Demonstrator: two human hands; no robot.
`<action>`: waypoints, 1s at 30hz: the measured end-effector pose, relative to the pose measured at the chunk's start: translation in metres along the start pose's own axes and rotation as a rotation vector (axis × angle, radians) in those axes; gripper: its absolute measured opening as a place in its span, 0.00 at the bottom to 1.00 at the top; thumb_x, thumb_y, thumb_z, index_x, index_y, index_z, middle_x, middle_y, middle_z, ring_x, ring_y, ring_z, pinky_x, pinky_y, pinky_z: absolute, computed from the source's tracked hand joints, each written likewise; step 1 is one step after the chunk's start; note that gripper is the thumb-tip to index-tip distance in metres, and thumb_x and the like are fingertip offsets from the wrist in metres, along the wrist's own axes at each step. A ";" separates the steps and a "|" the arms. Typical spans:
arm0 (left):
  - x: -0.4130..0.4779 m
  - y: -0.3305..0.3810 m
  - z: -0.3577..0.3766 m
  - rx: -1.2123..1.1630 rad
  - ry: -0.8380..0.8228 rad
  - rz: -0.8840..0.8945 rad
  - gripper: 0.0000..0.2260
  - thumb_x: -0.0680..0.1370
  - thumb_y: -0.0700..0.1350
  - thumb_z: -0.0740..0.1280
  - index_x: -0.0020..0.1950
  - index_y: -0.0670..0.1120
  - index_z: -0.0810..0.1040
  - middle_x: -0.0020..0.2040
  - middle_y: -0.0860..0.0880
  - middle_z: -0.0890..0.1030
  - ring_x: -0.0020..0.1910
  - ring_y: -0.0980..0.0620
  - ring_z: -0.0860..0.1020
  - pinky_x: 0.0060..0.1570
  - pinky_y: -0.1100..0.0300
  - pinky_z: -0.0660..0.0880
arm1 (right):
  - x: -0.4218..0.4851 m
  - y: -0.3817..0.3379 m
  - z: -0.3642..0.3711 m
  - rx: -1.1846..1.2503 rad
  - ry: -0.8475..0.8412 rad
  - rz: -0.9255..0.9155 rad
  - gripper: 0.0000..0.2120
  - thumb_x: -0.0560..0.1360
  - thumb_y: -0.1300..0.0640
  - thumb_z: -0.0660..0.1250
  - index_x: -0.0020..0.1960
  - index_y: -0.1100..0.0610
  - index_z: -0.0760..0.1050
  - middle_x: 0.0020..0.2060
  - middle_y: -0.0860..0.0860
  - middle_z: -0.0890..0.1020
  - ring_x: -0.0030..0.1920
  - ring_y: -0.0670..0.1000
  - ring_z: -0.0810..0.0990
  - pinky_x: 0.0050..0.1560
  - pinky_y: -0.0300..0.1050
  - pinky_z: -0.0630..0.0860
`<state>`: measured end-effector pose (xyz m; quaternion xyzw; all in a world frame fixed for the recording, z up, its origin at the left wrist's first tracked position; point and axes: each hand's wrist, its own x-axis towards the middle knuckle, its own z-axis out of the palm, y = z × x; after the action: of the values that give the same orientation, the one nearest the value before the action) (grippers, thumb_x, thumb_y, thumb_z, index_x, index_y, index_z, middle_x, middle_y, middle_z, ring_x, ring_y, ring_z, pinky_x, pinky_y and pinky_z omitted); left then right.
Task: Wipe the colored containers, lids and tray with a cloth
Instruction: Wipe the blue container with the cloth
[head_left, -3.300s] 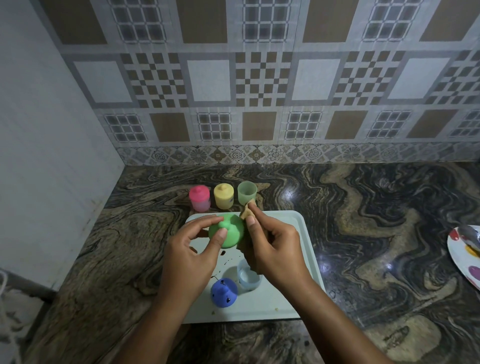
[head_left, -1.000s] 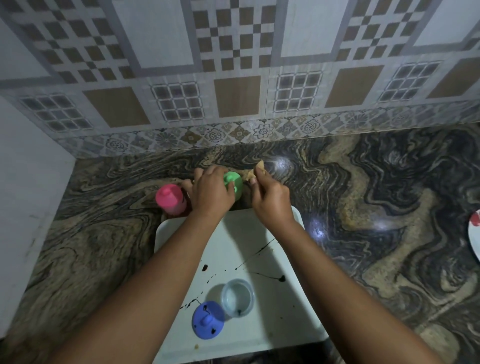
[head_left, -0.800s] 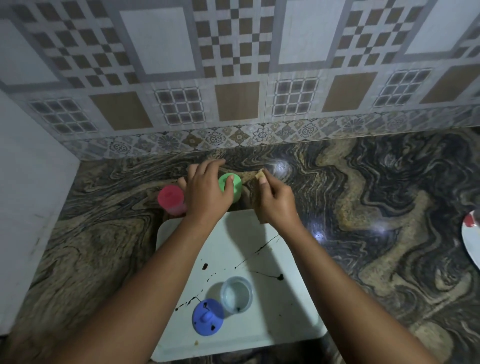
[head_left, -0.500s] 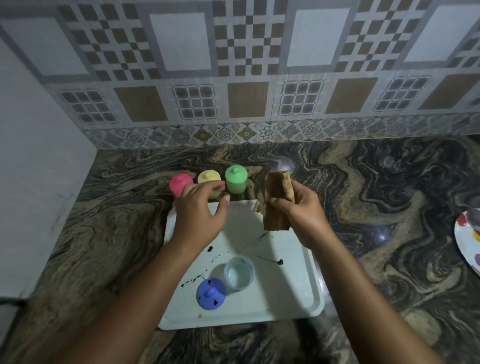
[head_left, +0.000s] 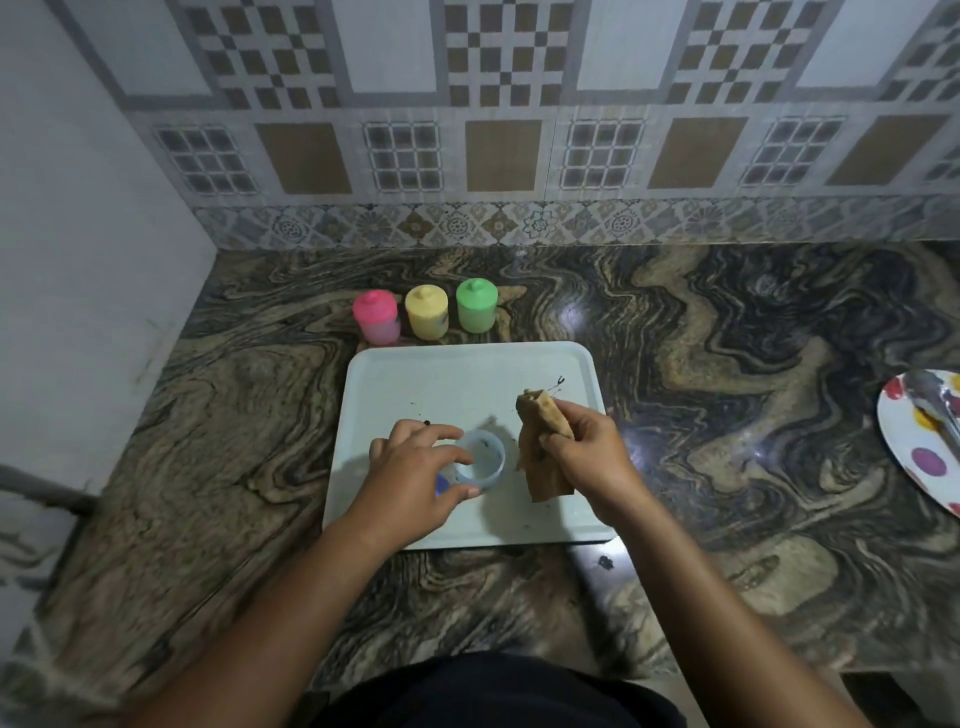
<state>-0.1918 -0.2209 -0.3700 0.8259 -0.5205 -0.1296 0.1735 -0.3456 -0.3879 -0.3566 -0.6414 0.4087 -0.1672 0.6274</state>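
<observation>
Tray of pale rectangular plastic (head_left: 467, 374) laid on marbled stone counter (head_left: 727, 415). Translucent blue open cup (head_left: 483, 460) stood on it, gripped by curled left hand (head_left: 410, 478). Crumpled brown cloth (head_left: 543, 415) clenched in right hand (head_left: 587, 452), just beside. Pink lidded jar (head_left: 376, 317), yellow lidded jar (head_left: 427, 314), green lidded jar (head_left: 476, 306) lined just behind far tray edge.
</observation>
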 end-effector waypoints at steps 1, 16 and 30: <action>-0.002 0.000 0.002 0.017 0.003 0.004 0.14 0.74 0.61 0.71 0.57 0.59 0.82 0.69 0.62 0.73 0.68 0.52 0.65 0.57 0.52 0.62 | -0.003 0.003 0.002 0.000 -0.002 0.014 0.25 0.76 0.75 0.60 0.64 0.54 0.81 0.44 0.49 0.85 0.39 0.42 0.83 0.37 0.31 0.77; -0.001 -0.004 0.002 -0.152 0.201 0.097 0.05 0.76 0.41 0.70 0.47 0.49 0.85 0.58 0.52 0.83 0.59 0.48 0.76 0.57 0.48 0.75 | -0.016 0.025 0.012 -0.024 0.009 0.050 0.11 0.81 0.56 0.66 0.48 0.64 0.80 0.39 0.56 0.81 0.41 0.53 0.77 0.43 0.48 0.74; 0.020 0.051 -0.107 -0.682 0.358 0.002 0.02 0.76 0.43 0.73 0.47 0.50 0.84 0.42 0.58 0.84 0.41 0.66 0.81 0.43 0.74 0.73 | -0.059 -0.051 0.024 0.252 -0.238 -0.389 0.27 0.68 0.64 0.81 0.64 0.54 0.78 0.46 0.54 0.86 0.46 0.55 0.85 0.44 0.53 0.84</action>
<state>-0.1822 -0.2428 -0.2519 0.7298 -0.4097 -0.1488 0.5266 -0.3481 -0.3349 -0.2951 -0.6398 0.1771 -0.2577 0.7021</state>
